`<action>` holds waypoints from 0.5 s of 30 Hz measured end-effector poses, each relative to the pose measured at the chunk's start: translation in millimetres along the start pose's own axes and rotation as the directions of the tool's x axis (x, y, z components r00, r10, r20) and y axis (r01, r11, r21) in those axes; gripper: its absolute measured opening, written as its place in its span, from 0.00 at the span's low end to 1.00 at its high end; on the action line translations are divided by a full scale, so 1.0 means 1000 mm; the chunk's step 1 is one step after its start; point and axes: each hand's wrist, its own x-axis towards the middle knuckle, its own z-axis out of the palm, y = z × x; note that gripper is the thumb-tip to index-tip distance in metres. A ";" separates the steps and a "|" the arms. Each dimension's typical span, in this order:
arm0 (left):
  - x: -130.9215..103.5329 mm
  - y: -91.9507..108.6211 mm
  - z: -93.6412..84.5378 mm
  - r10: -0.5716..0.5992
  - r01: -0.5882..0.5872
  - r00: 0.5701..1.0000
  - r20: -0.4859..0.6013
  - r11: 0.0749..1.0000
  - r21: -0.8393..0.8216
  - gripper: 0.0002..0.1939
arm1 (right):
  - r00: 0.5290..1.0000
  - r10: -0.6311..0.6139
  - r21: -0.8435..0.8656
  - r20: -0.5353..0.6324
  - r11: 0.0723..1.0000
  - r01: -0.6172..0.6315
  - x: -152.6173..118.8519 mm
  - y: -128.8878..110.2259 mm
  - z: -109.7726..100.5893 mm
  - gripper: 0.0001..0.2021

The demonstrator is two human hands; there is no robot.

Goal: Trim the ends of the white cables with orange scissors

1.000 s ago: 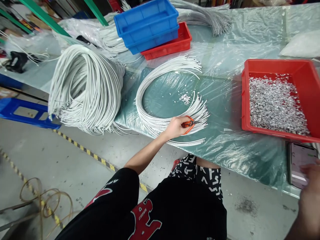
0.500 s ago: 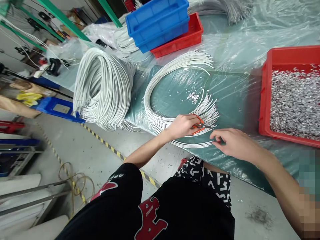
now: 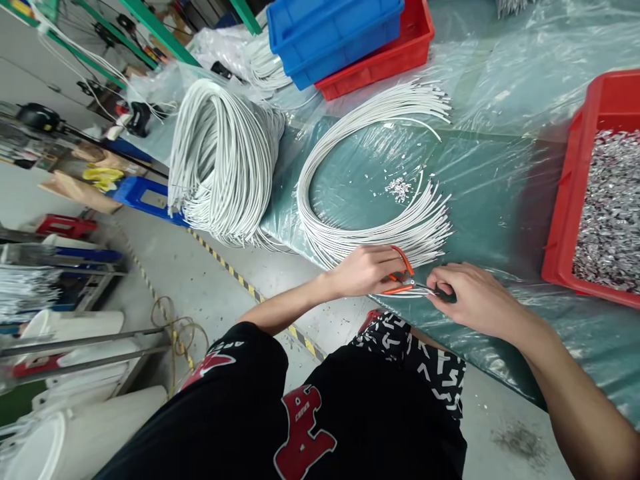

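My left hand point(image 3: 367, 270) is closed around orange-handled wire cutters point(image 3: 413, 283), their handles spread apart. The cutter jaws point right, toward the fingertips of my right hand point(image 3: 467, 293). That hand is closed in a pinch at the ends of a few white wires point(image 3: 423, 293) at the table's near edge; the exact grip is partly hidden. Just beyond both hands lies a curved bundle of white wires point(image 3: 313, 200), its cut ends fanned out to the right. Small silvery-white scraps point(image 3: 399, 189) lie in a little heap inside the curve.
A large coil of white wire point(image 3: 225, 160) sits to the left. Blue bins point(image 3: 335, 40) rest on a red bin point(image 3: 375, 70) at the back. At right stands a red tray point(image 3: 565, 220) full of small shiny pieces. Plastic sheeting point(image 3: 495, 187) covers the table.
The cutters have moved nearer the table edge and their handles have spread. My right fingers now meet at the wire ends beside the jaws. The view has shifted slightly.
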 end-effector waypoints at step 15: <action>-0.005 0.010 0.006 -0.185 0.173 0.983 -0.017 0.946 -0.272 0.12 | 0.962 0.207 0.760 -0.176 0.650 0.000 0.009 0.001 0.015 0.14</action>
